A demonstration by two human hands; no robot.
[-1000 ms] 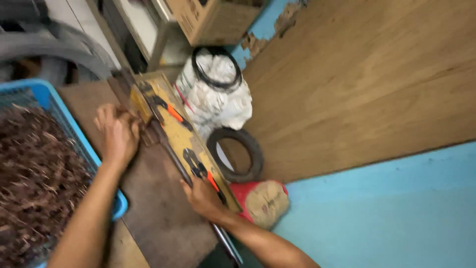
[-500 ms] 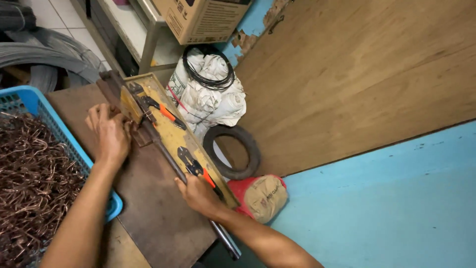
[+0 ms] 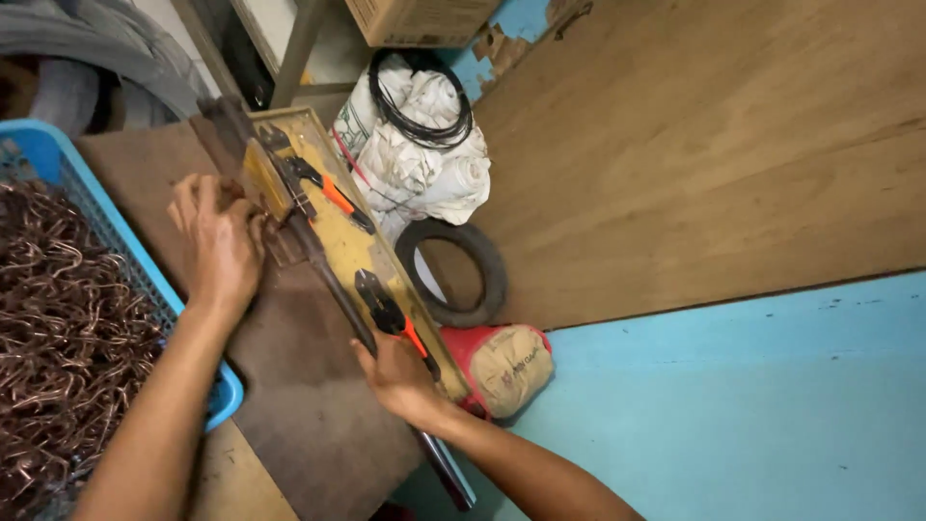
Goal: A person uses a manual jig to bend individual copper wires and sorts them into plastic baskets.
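Head view, catalogued left to right with the yellow board [image 3: 352, 253] as landmark.

One blue plastic basket [image 3: 116, 227], far left of the yellow board, filled with a heap of bent copper wire pieces [image 3: 68, 338], too many to count.

One brown counter [image 3: 309, 415], carrying the basket and the board.

One left hand [image 3: 220, 241], just left of the board's upper end, palm down and fingers spread flat on the counter beside a small metal fitting; its grip is wide and closes on nothing.

One long dark metal bar [image 3: 323, 275], lying along the board's left edge. Its long axis runs diagonally, the upper end pointing to the top left and the lower end to the bottom right, past the counter's edge.

One yellow board, long and narrow, on the same diagonal. On it lie two pliers-like tools with orange and black handles: one [image 3: 333, 198] near the upper end, one [image 3: 391, 318] near the lower end.

One right hand [image 3: 400, 381], at the board's lower end, its grip wrapped around the bar.

One white sack [image 3: 415, 159], right of the board's upper end, with a coil of black cable on top.

One black tyre [image 3: 453, 275], right of the board's middle, on the wooden floor.

One red and tan bag [image 3: 506, 367], right of the board's lower end, rounded, with a printed face.

One cardboard box [image 3: 420, 19], above the sack.
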